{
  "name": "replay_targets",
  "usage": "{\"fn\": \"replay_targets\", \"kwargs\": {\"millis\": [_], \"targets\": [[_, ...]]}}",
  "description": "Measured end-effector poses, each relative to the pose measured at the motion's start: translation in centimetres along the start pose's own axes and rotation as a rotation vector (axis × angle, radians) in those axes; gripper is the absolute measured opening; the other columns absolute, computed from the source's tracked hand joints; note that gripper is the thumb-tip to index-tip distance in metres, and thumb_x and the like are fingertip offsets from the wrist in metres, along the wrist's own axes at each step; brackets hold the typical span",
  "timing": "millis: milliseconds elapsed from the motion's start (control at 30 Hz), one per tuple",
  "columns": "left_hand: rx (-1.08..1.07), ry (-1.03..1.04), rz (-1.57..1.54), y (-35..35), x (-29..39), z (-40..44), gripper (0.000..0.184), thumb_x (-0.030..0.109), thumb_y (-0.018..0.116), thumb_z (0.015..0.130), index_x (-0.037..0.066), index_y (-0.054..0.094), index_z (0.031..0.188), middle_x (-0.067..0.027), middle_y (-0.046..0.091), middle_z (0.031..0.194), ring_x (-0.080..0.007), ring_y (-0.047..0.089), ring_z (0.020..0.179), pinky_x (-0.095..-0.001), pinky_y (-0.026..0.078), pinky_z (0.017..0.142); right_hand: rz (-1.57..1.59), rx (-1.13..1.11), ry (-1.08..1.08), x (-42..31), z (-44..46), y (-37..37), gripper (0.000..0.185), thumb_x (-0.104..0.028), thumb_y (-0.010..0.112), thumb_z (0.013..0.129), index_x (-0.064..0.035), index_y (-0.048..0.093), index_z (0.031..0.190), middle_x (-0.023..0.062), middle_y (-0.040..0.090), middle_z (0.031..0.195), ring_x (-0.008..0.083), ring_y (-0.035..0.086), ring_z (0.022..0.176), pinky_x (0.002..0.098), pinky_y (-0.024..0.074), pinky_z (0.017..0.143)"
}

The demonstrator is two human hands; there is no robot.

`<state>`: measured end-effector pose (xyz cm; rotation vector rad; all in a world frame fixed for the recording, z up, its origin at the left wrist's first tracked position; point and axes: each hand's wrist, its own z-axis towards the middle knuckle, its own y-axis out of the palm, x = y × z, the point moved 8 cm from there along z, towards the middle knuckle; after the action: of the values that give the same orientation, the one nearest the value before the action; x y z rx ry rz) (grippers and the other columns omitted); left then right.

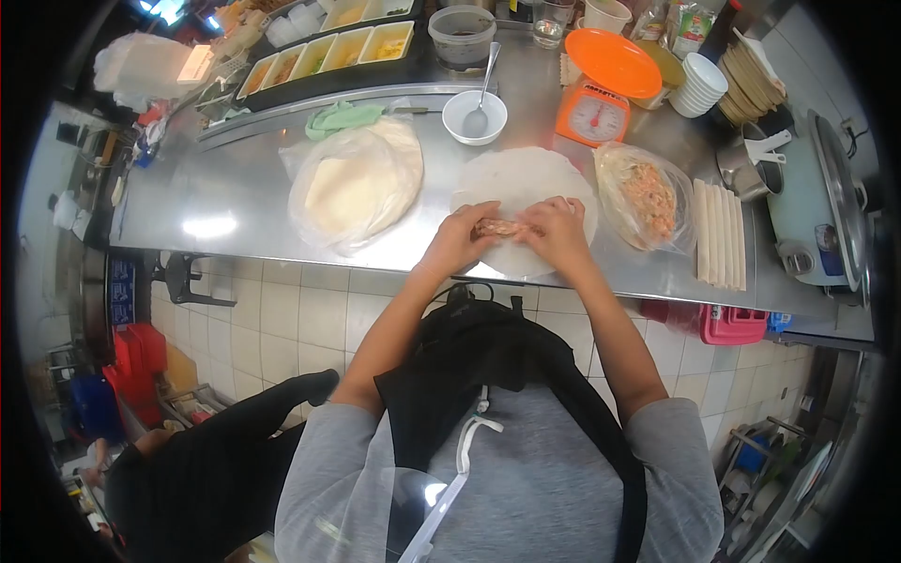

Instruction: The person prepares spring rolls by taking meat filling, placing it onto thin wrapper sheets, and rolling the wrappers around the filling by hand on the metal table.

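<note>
From my station, I have the fingers of the left hand (460, 239) and right hand (560, 232) pinching the ends of the meat filling (498, 227), between them on the round wrapper (526, 174); light, even pressure should shape it without tearing the wrapper

orange scale (592, 116), white bowl (457, 119), green cloth (344, 119), pinkish-orange filling (649, 199), pale wrappers (721, 235)

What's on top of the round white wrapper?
Pinkish filling lies on the wrapper, between the left hand and right hand. They cover its ends; the wrapper directly beneath is hidden.
</note>
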<state>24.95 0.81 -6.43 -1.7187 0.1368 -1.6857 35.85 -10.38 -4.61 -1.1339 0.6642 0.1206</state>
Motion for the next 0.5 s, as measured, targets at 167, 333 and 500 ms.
{"fn": "replay_targets", "kwargs": {"millis": [167,333,500], "targets": [[-0.046,0.217,0.161,0.5,0.7,0.2,0.039,0.015,0.075,0.072,0.003,0.064,0.107,-0.0146,0.063,0.113,-0.0303,0.063,0.093,-0.036,0.051,0.082,-0.001,0.033,-0.005,0.5,-0.5,-0.6,0.008,-0.024,0.07,0.074,-0.0183,0.075,0.076,-0.0037,0.066,0.086,0.0185,0.052,0.096,0.0482,0.0234,0.099],[-0.006,0.197,0.205,0.8,3.8,1.6,0.051,0.019,0.076,0.07,0.003,0.058,0.116,-0.0135,0.064,0.111,-0.0309,0.061,0.096,-0.0393,0.046,0.087,0.055,0.084,-0.02,1.5,-0.5,-1.8,0.007,-0.025,0.071,0.073,-0.0192,0.075,0.075,-0.0058,0.066,0.082,0.0172,0.052,0.095,0.045,0.0265,0.096],[-0.056,0.205,0.34,4.7,3.9,2.7,0.064,0.02,0.076,0.07,0.001,0.049,0.126,-0.0117,0.065,0.108,-0.0292,0.061,0.094,-0.0399,0.042,0.09,0.029,0.128,0.012,2.8,-1.0,-2.3,0.008,-0.025,0.072,0.072,-0.0181,0.075,0.075,-0.0062,0.066,0.081,0.0169,0.053,0.089,0.0412,0.031,0.087]]}}
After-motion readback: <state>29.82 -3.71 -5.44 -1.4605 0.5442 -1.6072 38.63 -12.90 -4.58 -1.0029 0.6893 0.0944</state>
